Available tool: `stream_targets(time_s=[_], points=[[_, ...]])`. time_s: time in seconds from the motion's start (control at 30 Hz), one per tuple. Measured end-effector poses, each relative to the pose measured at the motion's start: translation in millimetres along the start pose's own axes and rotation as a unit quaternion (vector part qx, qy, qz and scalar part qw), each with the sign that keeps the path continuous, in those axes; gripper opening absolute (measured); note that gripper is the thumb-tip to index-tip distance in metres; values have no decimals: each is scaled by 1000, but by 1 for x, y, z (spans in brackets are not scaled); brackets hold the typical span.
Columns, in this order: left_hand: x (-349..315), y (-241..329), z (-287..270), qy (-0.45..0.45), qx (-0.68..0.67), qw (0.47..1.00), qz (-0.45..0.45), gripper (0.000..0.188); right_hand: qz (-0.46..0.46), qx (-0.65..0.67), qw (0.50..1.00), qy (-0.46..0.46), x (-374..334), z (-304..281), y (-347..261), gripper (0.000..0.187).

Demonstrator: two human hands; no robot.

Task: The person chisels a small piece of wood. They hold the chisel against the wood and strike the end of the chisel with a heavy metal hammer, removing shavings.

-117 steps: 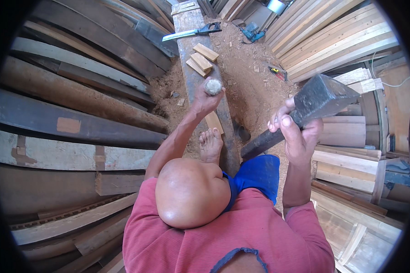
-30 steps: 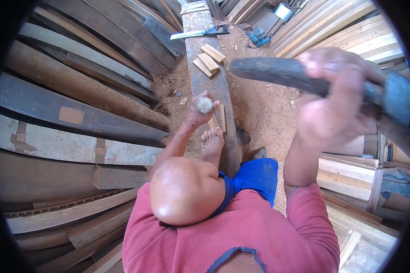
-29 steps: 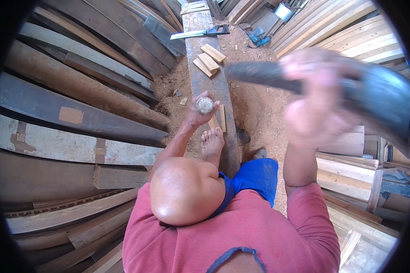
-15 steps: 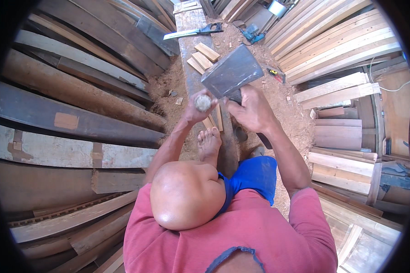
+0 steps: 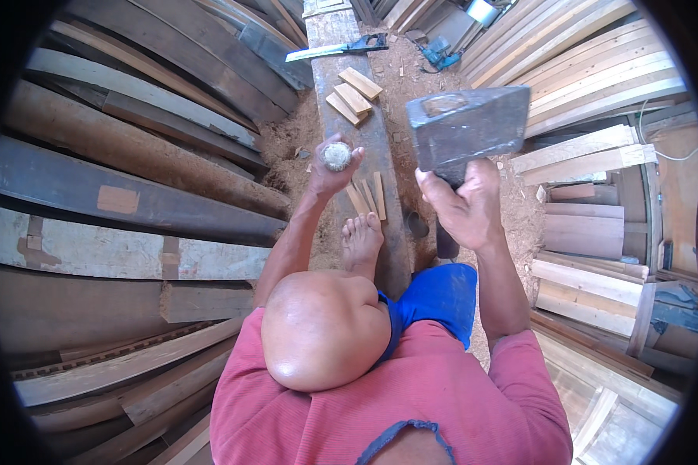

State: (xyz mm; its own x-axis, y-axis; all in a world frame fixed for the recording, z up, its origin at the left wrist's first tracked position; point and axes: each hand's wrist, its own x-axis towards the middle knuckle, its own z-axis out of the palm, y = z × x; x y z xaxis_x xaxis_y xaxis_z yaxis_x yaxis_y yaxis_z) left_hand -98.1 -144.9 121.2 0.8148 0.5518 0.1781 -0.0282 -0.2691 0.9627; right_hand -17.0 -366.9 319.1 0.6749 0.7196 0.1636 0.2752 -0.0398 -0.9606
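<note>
Left hand [image 5: 329, 167] closed around upright round wooden peg [image 5: 336, 156], standing it on long beam [image 5: 372, 147]. Right hand [image 5: 464, 205] gripped tight on hatchet [image 5: 467, 128] handle, head raised beside peg. Bare foot [image 5: 361, 242] on beam, wood wedges [image 5: 367, 197] near.

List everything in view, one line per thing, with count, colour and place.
hatchet: one, grey steel head, raised in the right hand
round wooden stick: one, pale end, gripped upright in the left hand
beam: one, grey-brown, running up the middle
small wood pieces: several, tan, lying on the beam
handsaw: one, dark handle, across the beam's far end
planks: many, pale, stacked at right
left hand: one, closed round the stick
right hand: one, closed round the hatchet handle
</note>
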Motion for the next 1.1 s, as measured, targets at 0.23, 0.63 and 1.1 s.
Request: stream_targets(time_s=[0.23,0.63,1.1], points=[[-4,6,2,-32,-21,999,-17,21,-49,-4,997,57,-3,-11,-12,6],[-20,7,0,-32,32,999,27,21,-313,107,922,200,20,-32,-62,4],[-56,-6,7,-38,56,996,54,20,-14,-421,885,-201,26,37,69,21]])
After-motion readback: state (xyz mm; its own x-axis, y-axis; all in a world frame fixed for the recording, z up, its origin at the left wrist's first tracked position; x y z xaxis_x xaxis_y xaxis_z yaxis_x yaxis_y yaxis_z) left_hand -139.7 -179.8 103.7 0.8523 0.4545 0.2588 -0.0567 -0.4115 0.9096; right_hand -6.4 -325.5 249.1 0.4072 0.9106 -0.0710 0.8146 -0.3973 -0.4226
